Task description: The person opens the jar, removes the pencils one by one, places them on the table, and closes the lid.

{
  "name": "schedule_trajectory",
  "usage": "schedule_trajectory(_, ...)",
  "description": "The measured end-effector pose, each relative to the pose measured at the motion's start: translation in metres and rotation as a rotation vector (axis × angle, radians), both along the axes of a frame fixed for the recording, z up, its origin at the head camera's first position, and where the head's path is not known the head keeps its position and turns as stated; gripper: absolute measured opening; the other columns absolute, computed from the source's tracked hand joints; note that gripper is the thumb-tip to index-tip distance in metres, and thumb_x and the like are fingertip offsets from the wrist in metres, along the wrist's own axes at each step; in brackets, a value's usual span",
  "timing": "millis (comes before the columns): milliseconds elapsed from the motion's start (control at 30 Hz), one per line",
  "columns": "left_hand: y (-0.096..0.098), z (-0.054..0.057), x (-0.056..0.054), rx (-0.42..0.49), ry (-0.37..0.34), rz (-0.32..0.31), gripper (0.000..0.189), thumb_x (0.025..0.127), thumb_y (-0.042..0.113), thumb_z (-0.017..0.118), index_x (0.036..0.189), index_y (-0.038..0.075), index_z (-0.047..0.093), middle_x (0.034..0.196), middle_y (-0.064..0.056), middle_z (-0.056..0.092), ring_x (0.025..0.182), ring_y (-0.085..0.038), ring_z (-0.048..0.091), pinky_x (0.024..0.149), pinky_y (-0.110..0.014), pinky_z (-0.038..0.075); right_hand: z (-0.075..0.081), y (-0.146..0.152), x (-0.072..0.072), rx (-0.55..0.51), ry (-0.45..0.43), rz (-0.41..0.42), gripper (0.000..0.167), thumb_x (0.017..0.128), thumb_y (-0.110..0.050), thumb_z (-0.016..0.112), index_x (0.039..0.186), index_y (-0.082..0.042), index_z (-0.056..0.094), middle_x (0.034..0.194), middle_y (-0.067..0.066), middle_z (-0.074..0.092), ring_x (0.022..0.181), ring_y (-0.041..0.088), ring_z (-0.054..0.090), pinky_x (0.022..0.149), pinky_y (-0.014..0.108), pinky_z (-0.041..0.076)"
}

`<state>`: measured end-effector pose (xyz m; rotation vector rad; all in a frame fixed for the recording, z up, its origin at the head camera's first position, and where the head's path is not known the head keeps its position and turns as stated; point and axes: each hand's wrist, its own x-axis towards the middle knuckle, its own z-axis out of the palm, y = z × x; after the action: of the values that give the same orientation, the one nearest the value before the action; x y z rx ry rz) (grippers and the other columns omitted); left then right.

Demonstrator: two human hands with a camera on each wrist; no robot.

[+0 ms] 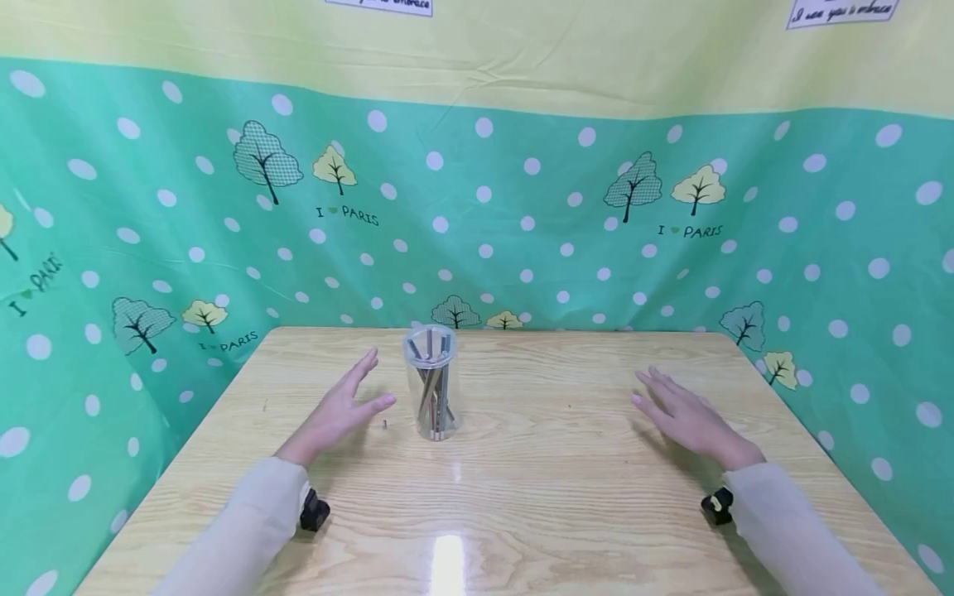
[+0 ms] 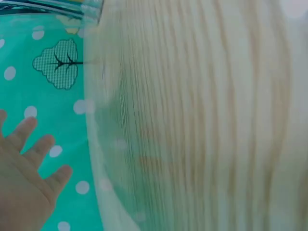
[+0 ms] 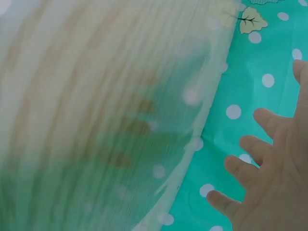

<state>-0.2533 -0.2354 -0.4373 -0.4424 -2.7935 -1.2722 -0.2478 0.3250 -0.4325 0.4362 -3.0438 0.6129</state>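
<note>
A: What stands behind it all?

B: A green cloth (image 1: pixel 522 194) with white dots and printed trees (image 1: pixel 632 189), plain yellow along the top. It hangs past the far edge of a pale wooden table (image 1: pixel 544 505) and down both sides. A bright patch of light (image 1: pixel 447 567) shines on the near part of the wood.

A: And on the table?

B: A clear cup (image 1: pixel 431 362), upright, left of the middle and towards the far edge. Several thin sticks (image 1: pixel 440 397) like pencils lean inside it at different slants. A tiny dark speck (image 1: pixel 384 424) lies on the wood just left of the cup.

A: Where is the left hand (image 1: pixel 337 418)?

B: Just left of the cup, its thumb pointing at the side with a small gap between. The fingers are straight, and the left wrist view shows them spread apart with nothing among them. A corner of the cup and its sticks shows at the top left there.

A: The right hand (image 1: pixel 693 422)?

B: Well apart from the cup, over the right side of the table, above its own shadow. Its fingers reach inward and are lightly bent; the right wrist view shows clear gaps between them. It holds nothing either.

A: Anything on the arms?

B: Pale sleeves (image 1: pixel 238 521), and a small black device (image 1: pixel 314 511) at each wrist.
</note>
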Motion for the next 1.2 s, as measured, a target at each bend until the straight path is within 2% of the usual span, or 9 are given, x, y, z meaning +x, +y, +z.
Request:
schedule_trajectory(200, 0.010, 0.003, 0.001, 0.109, -0.003, -0.025, 0.087, 0.093, 0.045, 0.069, 0.161, 0.023, 0.018, 0.157, -0.014, 0.036, 0.141, -0.041, 0.036, 0.107, -0.071, 0.028, 0.001, -0.007, -0.001, -0.069, -0.020, 0.023, 0.070, 0.106, -0.054, 0.036, 0.156, -0.005, 0.031, 0.162, 0.025, 0.017, 0.145, 0.051, 0.018, 0.110, 0.074, 0.014)
schedule_trajectory(400, 0.024, 0.005, 0.001, 0.205, 0.001, -0.057, 0.083, 0.091, 0.038, 0.074, 0.158, 0.018, 0.028, 0.152, -0.018, 0.043, 0.137, -0.041, 0.041, 0.111, -0.061, 0.031, 0.001, -0.014, 0.000, -0.125, -0.041, 0.043, 0.070, 0.107, -0.053, 0.034, 0.156, -0.003, 0.031, 0.161, 0.027, 0.018, 0.145, 0.051, 0.018, 0.111, 0.072, 0.015)
schedule_trajectory(633, 0.040, 0.007, 0.004, 0.306, -0.012, -0.067, 0.081, 0.091, 0.032, 0.075, 0.156, 0.015, 0.030, 0.150, -0.019, 0.044, 0.137, -0.039, 0.041, 0.112, -0.057, 0.033, 0.002, -0.022, 0.002, -0.164, -0.056, 0.049, 0.068, 0.107, -0.052, 0.034, 0.155, -0.003, 0.033, 0.161, 0.027, 0.020, 0.145, 0.051, 0.018, 0.111, 0.072, 0.015)
schedule_trajectory(800, 0.050, 0.007, 0.002, 0.374, -0.073, -0.075, 0.082, 0.091, 0.031, 0.075, 0.157, 0.016, 0.028, 0.153, -0.020, 0.039, 0.140, -0.038, 0.037, 0.114, -0.056, 0.030, 0.003, -0.029, 0.002, -0.193, -0.060, 0.061, 0.067, 0.108, -0.050, 0.035, 0.154, -0.002, 0.034, 0.159, 0.028, 0.023, 0.144, 0.050, 0.021, 0.112, 0.070, 0.016)
schedule_trajectory(1000, 0.062, 0.011, 0.000, 0.411, -0.096, -0.058, 0.087, 0.087, 0.032, 0.079, 0.155, 0.015, 0.028, 0.151, -0.019, 0.039, 0.141, -0.036, 0.035, 0.117, -0.052, 0.028, 0.006, -0.038, 0.003, -0.207, -0.061, 0.086, 0.066, 0.108, -0.050, 0.034, 0.154, -0.003, 0.036, 0.158, 0.027, 0.026, 0.144, 0.049, 0.023, 0.113, 0.068, 0.017)
schedule_trajectory(1200, 0.069, 0.013, 0.000, 0.428, -0.105, -0.036, 0.094, 0.084, 0.030, 0.083, 0.157, 0.015, 0.026, 0.151, -0.021, 0.039, 0.141, -0.040, 0.035, 0.116, -0.052, 0.029, 0.009, -0.047, 0.003, -0.217, -0.046, 0.122, 0.063, 0.108, -0.048, 0.035, 0.153, -0.003, 0.038, 0.158, 0.025, 0.028, 0.144, 0.047, 0.024, 0.114, 0.066, 0.018)
